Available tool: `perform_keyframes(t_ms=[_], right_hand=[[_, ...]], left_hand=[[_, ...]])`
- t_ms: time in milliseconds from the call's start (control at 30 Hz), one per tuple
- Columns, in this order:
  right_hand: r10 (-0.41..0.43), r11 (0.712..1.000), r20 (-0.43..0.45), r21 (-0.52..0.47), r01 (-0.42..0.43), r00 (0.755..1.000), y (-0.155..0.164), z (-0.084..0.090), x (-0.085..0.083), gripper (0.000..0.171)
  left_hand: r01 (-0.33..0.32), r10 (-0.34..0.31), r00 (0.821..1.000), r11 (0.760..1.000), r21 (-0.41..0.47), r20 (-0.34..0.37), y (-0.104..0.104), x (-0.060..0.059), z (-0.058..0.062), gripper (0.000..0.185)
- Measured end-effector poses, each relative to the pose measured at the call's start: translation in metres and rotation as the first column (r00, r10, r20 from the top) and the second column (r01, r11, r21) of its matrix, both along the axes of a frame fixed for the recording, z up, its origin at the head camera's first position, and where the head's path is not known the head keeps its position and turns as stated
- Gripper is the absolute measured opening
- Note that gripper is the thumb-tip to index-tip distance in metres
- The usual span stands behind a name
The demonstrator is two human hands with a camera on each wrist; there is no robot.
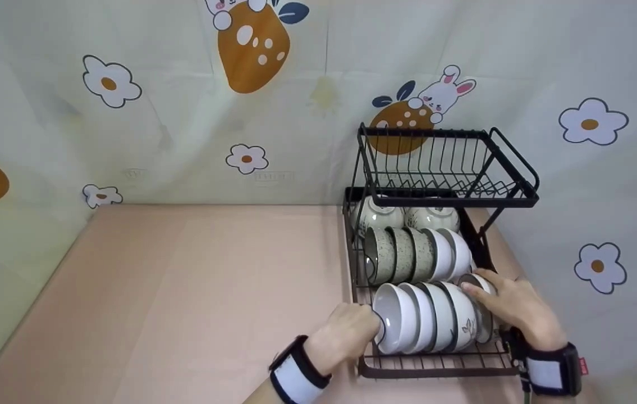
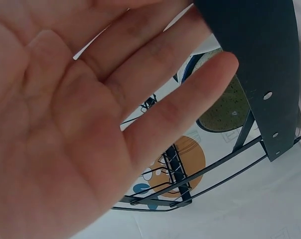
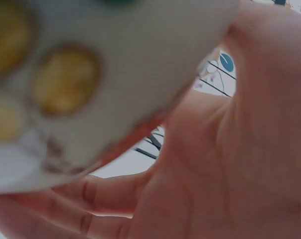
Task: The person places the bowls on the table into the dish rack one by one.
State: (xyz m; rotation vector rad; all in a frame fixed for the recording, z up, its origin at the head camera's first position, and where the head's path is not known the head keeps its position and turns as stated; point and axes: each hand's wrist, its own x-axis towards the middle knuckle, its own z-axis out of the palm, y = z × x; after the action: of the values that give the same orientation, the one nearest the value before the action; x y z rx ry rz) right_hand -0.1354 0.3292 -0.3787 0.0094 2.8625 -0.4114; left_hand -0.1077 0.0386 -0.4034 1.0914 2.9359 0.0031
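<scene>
A black two-tier dish rack [image 1: 436,367] stands at the right of a pink table. On its lower tier a front row of white bowls [image 1: 425,317] stands on edge. My left hand [image 1: 354,331] is at the rim of the leftmost white bowl [image 1: 394,320]. In the left wrist view the left hand [image 2: 90,124] has straight fingers and an empty palm. My right hand [image 1: 503,303] grips the rightmost bowl [image 1: 484,328] from above, fingers over its rim. The right wrist view shows that bowl [image 3: 90,74], with yellow spots, against the right hand [image 3: 230,174], whose fingers curl under it.
Behind the front row stand speckled and white bowls [image 1: 402,255], with two more bowls [image 1: 377,216] at the back. The rack's upper tier [image 1: 447,199] has nothing in it. A flower-print sheet [image 1: 183,112] backs the table [image 1: 211,292], which stretches out to the left.
</scene>
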Motion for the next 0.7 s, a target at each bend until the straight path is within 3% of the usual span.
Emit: perform_keyframes(t_ms=[267,500,700], right_hand=[[0.05,0.999,0.04,0.016,-0.051,0.998,-0.0052,-0.0034,-0.0018,0.074],[0.045,0.999,0.112,-0.013,-0.044,0.993,-0.0083,-0.005,-0.002,0.069],[0.054,0.998,0.108,-0.017,-0.052,0.993,-0.0087,-0.004,-0.0012,0.065]], left_hand=[[-0.012,0.012,1.0,1.0,0.003,0.015,0.0005,-0.0002,0.0004,0.025],[-0.014,0.014,1.0,1.0,0.004,0.015,0.001,0.0001,0.0004,0.025],[-0.015,0.015,0.999,1.0,0.004,0.034,0.0011,0.0002,0.0011,0.025]])
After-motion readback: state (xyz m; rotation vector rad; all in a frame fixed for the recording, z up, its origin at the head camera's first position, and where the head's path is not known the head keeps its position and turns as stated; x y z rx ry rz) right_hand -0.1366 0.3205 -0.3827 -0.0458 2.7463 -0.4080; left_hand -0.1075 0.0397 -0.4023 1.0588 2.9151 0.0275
